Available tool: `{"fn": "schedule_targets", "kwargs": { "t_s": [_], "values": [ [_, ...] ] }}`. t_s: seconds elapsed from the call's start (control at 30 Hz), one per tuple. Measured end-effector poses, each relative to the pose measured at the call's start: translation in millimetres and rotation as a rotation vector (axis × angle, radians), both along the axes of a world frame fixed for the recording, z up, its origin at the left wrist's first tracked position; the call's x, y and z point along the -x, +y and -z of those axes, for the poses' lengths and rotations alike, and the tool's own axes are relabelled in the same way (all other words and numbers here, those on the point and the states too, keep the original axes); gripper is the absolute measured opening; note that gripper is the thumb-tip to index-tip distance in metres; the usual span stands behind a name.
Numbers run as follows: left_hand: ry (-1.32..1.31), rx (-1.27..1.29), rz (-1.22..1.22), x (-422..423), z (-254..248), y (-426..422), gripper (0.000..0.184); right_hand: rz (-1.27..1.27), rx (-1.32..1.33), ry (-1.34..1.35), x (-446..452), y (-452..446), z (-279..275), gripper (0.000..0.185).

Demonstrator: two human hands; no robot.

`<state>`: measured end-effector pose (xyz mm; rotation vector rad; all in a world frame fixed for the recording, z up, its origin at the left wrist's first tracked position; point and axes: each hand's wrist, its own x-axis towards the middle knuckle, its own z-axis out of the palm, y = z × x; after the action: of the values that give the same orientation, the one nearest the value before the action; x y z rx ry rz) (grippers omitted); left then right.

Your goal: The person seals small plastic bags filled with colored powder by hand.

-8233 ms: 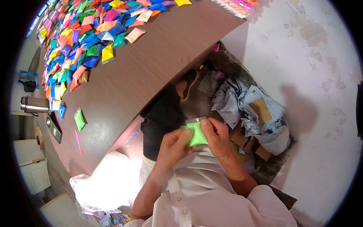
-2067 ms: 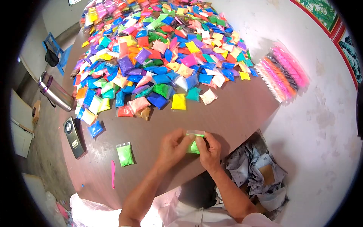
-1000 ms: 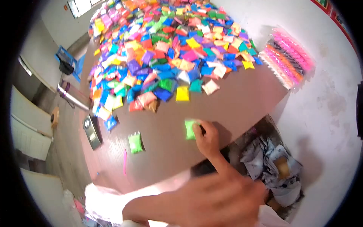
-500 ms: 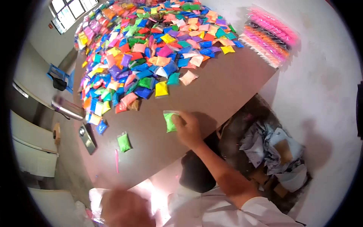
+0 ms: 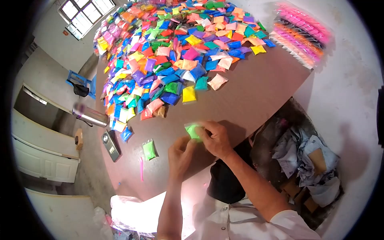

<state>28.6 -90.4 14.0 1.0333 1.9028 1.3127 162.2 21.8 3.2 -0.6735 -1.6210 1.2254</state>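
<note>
A small clear packet of light green material (image 5: 193, 131) is held above the brown table (image 5: 236, 102). My right hand (image 5: 216, 139) pinches its right side. My left hand (image 5: 181, 154) is at its lower edge, with thumb and fingers closed on it. To the left, a second green packet (image 5: 149, 150) lies flat on the table. Just below that one is a thin pink stick (image 5: 141, 169).
A large heap of coloured packets (image 5: 164, 52) covers the far table. Bundled pink and orange items (image 5: 300, 34) lie at the far right corner. A dark phone-like device (image 5: 111, 146) and a steel flask (image 5: 91, 115) are at left. Crumpled wrapping (image 5: 316, 158) fills a box beside the table.
My left hand has come up from near my body to the green packet, which my right hand kept holding. Earlier, both hands held it too. The view has shifted.
</note>
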Motion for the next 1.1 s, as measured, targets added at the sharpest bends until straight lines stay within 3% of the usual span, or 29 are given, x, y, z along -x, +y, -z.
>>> {"fn": "schedule_targets", "kwargs": {
  "t_s": [0.23,0.43,0.57,0.7,0.77,0.9,1.1],
  "values": [
    [-0.026,-0.081,-0.017,4,11,-10,0.028,-0.113,-0.089,-0.117,-5,-2,-12,0.029],
    [-0.072,-0.107,-0.103,-3,11,-7,0.026,-0.158,0.010,-0.104,-6,-2,-8,0.034],
    [-0.128,-0.130,-0.099,-9,3,-4,0.030,-0.197,0.142,-0.098,-10,-3,-5,0.032],
    [-0.095,-0.081,-0.039,-9,-3,-3,0.022,-0.200,0.076,-0.107,-10,-3,-5,0.030],
    [-0.236,-0.179,-0.034,-12,-6,-2,0.021,-0.193,0.047,-0.104,-10,-3,-6,0.029],
    [-0.235,-0.204,-0.029,-6,3,-7,0.020,-0.220,0.023,-0.113,-10,-2,-9,0.029],
    [-0.193,-0.056,-0.069,-3,-1,-6,0.020,-0.247,0.131,-0.113,-11,-1,-8,0.023]
  ]
}}
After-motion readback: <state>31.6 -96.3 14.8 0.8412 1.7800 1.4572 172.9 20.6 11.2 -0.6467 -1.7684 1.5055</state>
